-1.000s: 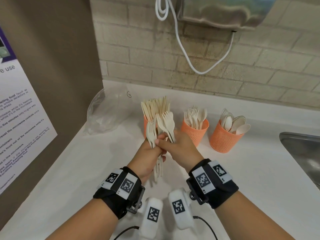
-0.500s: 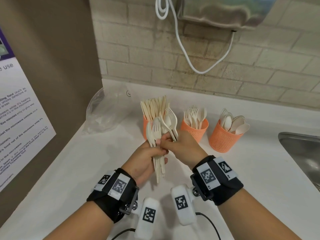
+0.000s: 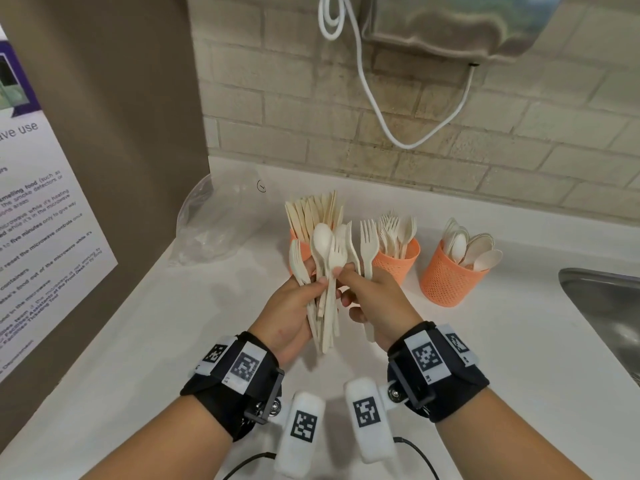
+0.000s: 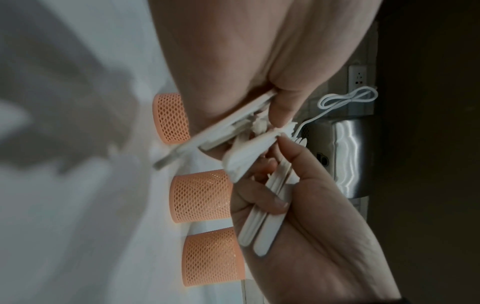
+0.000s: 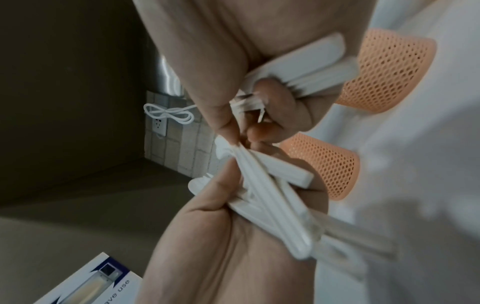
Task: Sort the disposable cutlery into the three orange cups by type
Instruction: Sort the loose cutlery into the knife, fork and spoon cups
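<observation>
Three orange mesh cups stand at the back of the white counter (image 3: 173, 341): the left cup (image 3: 297, 242) holds knives, the middle cup (image 3: 398, 263) forks, the right cup (image 3: 446, 284) spoons. My left hand (image 3: 311, 285) grips a mixed bundle of pale cutlery (image 3: 323, 306), a spoon and forks fanned out on top. My right hand (image 3: 349, 282) holds forks (image 3: 367, 244) in its curled fingers, while thumb and forefinger pinch one more fork (image 3: 337, 259) in the bundle. In the right wrist view the right hand's fork handles (image 5: 311, 67) and the left hand's bundle (image 5: 272, 197) show.
A crumpled clear plastic bag (image 3: 214, 226) lies at the back left against a brown panel with a poster (image 3: 52, 220). A steel sink (image 3: 606, 306) opens at the right. A white cable (image 3: 381, 105) hangs from a steel box on the brick wall.
The two hands have drawn slightly apart. A fork now stands clear of the bundle in my right hand, and a spoon shows on top of the fanned bundle.
</observation>
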A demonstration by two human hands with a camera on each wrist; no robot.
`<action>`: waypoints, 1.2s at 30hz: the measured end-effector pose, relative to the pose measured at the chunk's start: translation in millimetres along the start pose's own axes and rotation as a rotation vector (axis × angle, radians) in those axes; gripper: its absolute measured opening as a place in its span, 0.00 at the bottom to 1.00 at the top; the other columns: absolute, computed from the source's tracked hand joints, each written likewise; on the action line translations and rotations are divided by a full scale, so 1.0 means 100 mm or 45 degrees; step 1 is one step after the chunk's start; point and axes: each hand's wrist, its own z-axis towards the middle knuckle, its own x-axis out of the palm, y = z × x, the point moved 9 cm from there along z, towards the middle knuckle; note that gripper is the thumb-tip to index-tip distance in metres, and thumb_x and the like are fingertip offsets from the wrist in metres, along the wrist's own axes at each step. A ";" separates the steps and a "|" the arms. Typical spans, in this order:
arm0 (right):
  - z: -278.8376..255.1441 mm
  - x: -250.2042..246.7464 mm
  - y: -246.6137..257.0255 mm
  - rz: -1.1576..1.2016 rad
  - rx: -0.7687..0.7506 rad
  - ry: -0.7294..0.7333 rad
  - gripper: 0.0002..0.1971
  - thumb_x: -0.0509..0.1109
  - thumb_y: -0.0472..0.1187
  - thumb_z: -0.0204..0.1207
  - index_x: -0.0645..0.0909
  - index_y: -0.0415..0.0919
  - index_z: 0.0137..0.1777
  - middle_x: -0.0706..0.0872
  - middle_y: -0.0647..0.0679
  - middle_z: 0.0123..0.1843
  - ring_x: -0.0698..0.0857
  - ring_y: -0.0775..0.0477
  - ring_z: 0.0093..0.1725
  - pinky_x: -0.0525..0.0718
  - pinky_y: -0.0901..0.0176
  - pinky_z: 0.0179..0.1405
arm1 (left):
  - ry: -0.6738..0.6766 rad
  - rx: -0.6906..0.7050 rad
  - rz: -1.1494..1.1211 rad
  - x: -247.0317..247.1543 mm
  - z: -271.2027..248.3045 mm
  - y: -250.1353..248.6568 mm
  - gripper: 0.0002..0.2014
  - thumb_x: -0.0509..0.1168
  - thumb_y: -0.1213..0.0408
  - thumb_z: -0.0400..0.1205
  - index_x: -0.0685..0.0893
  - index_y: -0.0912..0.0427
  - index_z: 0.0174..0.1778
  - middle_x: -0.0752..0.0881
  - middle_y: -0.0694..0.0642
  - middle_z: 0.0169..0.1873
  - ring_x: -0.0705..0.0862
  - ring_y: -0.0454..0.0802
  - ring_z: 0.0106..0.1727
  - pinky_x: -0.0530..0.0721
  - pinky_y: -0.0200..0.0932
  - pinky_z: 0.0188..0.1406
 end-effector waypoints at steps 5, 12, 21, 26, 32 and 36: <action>0.00 -0.07 0.00 0.089 -0.046 -0.130 0.06 0.65 0.38 0.81 0.80 0.43 0.42 0.85 0.51 0.35 0.80 0.54 0.31 0.66 0.66 0.22 | -0.009 0.058 0.103 0.00 0.02 -0.06 0.20 0.56 0.76 0.84 0.82 0.52 0.66 0.87 0.58 0.60 0.86 0.56 0.61 0.82 0.48 0.60; 0.01 -0.08 0.11 -0.039 -0.212 -0.207 0.10 0.60 0.37 0.84 0.81 0.35 0.46 0.87 0.41 0.38 0.87 0.51 0.36 0.82 0.65 0.28 | -0.025 0.125 0.146 0.07 0.05 -0.11 0.19 0.59 0.77 0.83 0.84 0.50 0.61 0.91 0.52 0.44 0.89 0.43 0.41 0.84 0.37 0.36; 0.11 -0.03 0.06 -0.376 -0.360 -0.169 0.10 0.58 0.38 0.84 0.79 0.39 0.57 0.85 0.47 0.42 0.86 0.49 0.42 0.85 0.53 0.44 | -0.117 -0.015 0.217 0.00 0.08 0.06 0.14 0.56 0.73 0.84 0.86 0.57 0.55 0.86 0.55 0.35 0.85 0.44 0.31 0.81 0.41 0.33; 0.11 -0.06 0.05 -0.342 -0.325 -0.116 0.10 0.56 0.38 0.85 0.79 0.39 0.56 0.84 0.46 0.37 0.83 0.50 0.35 0.84 0.53 0.39 | -0.123 -0.091 0.077 -0.09 0.07 0.09 0.16 0.53 0.73 0.83 0.85 0.61 0.56 0.86 0.59 0.37 0.85 0.52 0.38 0.83 0.46 0.36; 0.10 -0.10 0.05 -0.226 -0.274 -0.115 0.09 0.55 0.38 0.86 0.76 0.38 0.52 0.84 0.37 0.35 0.83 0.41 0.26 0.86 0.54 0.29 | -0.044 -0.049 0.218 -0.01 0.08 0.04 0.12 0.57 0.76 0.79 0.85 0.65 0.52 0.83 0.57 0.34 0.81 0.51 0.34 0.77 0.43 0.38; 0.12 -0.10 0.07 -0.188 -0.289 -0.106 0.09 0.55 0.38 0.87 0.73 0.43 0.45 0.78 0.46 0.28 0.76 0.53 0.20 0.77 0.63 0.24 | 0.002 0.005 0.311 0.05 0.06 0.00 0.09 0.56 0.76 0.74 0.81 0.65 0.42 0.81 0.59 0.34 0.80 0.53 0.35 0.74 0.43 0.36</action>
